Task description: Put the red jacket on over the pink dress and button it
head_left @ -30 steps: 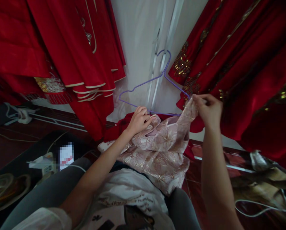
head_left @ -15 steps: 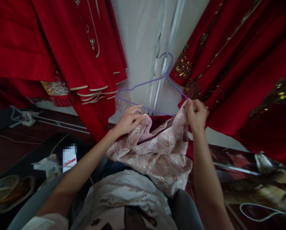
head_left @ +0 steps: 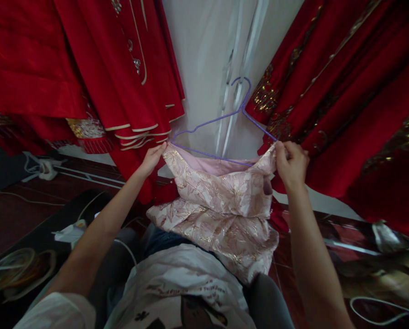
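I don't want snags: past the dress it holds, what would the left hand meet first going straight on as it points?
Probably the hanger, at its left end, just beyond the left hand in the picture; depth is unclear.

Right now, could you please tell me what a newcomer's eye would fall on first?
Most likely the pink garment at the centre, held at its shoulders by the left grip and right grip. The purple hanger at its top edge and the red clothes hanging on both sides would probably come next.
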`<state>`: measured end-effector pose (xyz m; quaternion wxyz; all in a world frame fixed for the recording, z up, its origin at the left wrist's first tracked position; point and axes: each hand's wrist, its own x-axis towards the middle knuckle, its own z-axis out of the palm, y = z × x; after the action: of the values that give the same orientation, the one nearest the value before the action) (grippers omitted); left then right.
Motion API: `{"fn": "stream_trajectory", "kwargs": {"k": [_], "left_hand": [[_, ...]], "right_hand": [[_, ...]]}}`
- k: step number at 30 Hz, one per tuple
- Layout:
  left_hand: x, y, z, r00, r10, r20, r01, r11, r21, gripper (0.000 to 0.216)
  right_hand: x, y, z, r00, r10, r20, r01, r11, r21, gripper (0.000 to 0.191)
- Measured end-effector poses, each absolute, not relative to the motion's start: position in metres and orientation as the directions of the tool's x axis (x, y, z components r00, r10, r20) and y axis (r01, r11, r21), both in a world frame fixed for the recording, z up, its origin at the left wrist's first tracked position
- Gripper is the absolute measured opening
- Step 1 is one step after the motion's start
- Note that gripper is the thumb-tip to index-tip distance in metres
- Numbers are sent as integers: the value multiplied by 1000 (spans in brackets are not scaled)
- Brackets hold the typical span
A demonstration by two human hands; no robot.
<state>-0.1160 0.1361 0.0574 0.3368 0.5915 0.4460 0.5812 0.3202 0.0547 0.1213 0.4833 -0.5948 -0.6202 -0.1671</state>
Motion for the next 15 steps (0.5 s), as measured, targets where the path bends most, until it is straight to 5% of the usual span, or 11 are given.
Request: {"fn": "stream_trajectory", "kwargs": {"k": [6, 10, 15], "left_hand": [[-82, 141, 107, -2, 850, 527, 204, -516, 832, 55], [-56, 141, 147, 194, 793, 578, 258, -609, 750, 49], [-65, 144, 125, 128, 894, 430, 125, -445, 887, 48]], "right_hand": [[329, 55, 127, 128, 566, 814, 918, 242, -313, 34], [329, 63, 119, 150, 584, 798, 881, 288, -376, 35], [327, 64, 117, 152, 590, 793, 856, 322, -404, 36]]}}
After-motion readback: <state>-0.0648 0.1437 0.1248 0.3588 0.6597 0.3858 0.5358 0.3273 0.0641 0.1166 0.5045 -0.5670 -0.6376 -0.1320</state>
